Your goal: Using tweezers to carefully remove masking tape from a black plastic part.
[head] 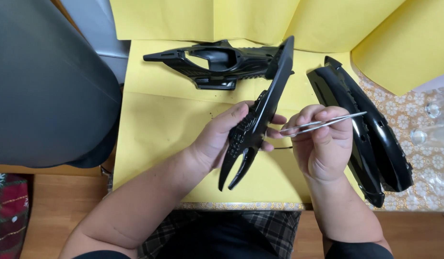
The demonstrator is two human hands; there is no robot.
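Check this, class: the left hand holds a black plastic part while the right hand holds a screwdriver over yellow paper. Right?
Not quite. In the head view the right hand holds metal tweezers, not a screwdriver. The left hand does hold the black plastic part over yellow paper.

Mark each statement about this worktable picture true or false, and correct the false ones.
1. The left hand holds a long black plastic part. True.
2. The right hand holds a screwdriver. False: it holds metal tweezers.
3. The parts lie on yellow paper. True.
4. The black frame at the back rests in the right hand. False: it lies on the paper, untouched.
5. Two curved black shells lie beside the right hand. True.
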